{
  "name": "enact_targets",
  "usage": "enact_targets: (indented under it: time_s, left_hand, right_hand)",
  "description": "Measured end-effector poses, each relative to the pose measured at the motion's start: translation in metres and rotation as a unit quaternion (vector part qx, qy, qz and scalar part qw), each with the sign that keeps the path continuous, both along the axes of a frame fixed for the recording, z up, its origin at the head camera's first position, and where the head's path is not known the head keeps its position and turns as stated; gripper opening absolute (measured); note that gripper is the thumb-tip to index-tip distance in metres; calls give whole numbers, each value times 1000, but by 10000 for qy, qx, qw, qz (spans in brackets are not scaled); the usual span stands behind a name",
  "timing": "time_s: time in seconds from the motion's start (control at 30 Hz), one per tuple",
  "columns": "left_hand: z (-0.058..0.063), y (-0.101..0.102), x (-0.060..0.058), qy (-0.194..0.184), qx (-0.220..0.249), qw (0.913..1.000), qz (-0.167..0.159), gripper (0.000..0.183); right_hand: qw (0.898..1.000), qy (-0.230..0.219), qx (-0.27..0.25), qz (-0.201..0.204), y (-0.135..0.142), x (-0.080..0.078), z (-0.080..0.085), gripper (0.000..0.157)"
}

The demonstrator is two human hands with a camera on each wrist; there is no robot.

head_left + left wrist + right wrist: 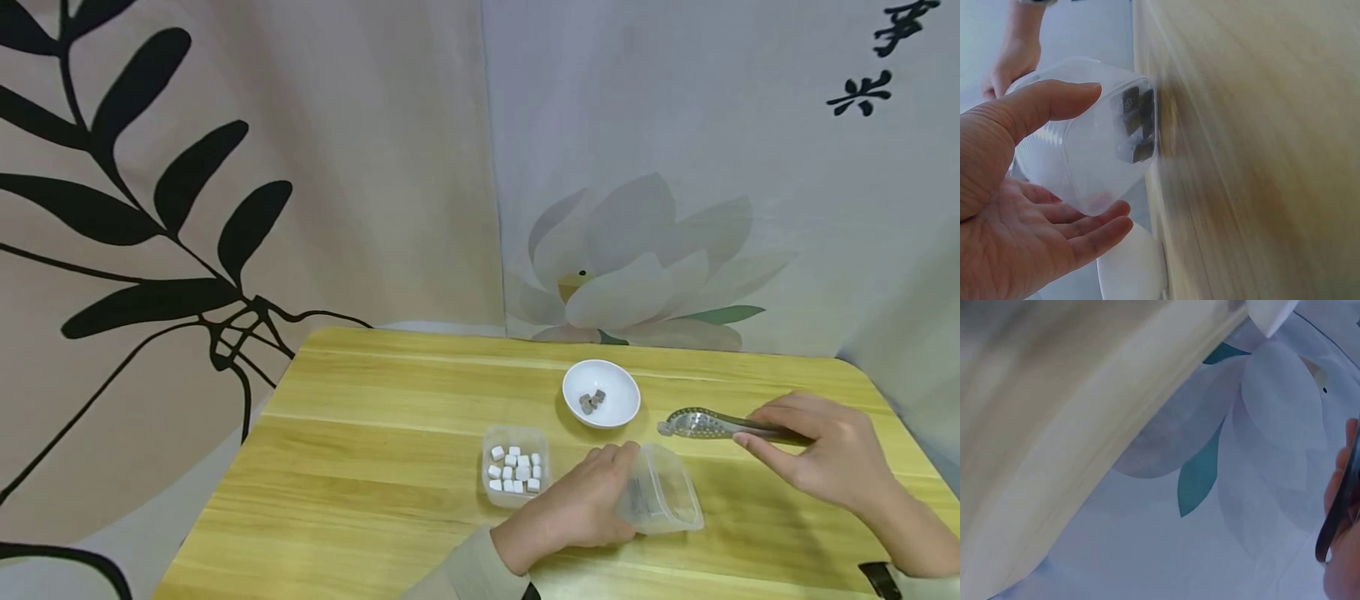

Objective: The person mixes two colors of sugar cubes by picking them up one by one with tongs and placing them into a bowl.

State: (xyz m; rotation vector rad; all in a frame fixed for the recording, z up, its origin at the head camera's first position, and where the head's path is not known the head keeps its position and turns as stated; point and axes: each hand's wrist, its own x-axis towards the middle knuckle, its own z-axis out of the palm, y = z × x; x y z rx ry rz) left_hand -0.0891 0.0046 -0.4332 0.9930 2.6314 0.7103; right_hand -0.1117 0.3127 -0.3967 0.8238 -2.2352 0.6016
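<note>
My left hand [581, 504] holds a clear plastic container [675, 492] by its side, thumb across one face and fingers on the other; the container is tilted on the table. In the left wrist view, several dark cubes [1132, 119] show through its wall. My right hand [832, 450] grips metal tongs [708, 423] with perforated ends, raised to the right of the bowl. A small greyish cube [664, 428] is at the tongs' tip. At the right wrist view's edge, only part of the tongs' handle [1338, 509] and fingers show.
A white bowl [621, 398] with a few grey-brown cubes [592, 402] stands behind the tilted container. To the left of my left hand, a second clear container [516, 437] holds several white cubes [522, 461]. The wooden table [360, 450] ends at a printed curtain [405, 167].
</note>
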Motion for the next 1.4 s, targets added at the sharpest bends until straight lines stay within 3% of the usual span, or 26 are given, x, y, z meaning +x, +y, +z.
enact_targets:
  time_s: [0.2, 0.5, 0.8, 1.13, 1.4]
  left_hand:
    - [0, 0, -1, -37, -23, 10000, 3, 97]
    - [0, 1, -1, 99, -71, 9999, -45, 96]
    - [0, 2, -1, 57, -83, 9999, -55, 91]
    - [-1, 1, -1, 47, -52, 10000, -38, 89]
    - [-1, 1, 0, 52, -74, 10000, 13, 96]
  right_hand:
    - [9995, 241, -159, -123, -18, -31, -2, 58]
    - [9987, 203, 137, -445, -40, -51, -27, 64]
    - [9975, -2, 226, -673, -22, -35, -23, 63]
    - [9966, 184, 178, -783, 6, -5, -14, 68]
    - [9982, 226, 173, -537, 14, 15, -17, 63]
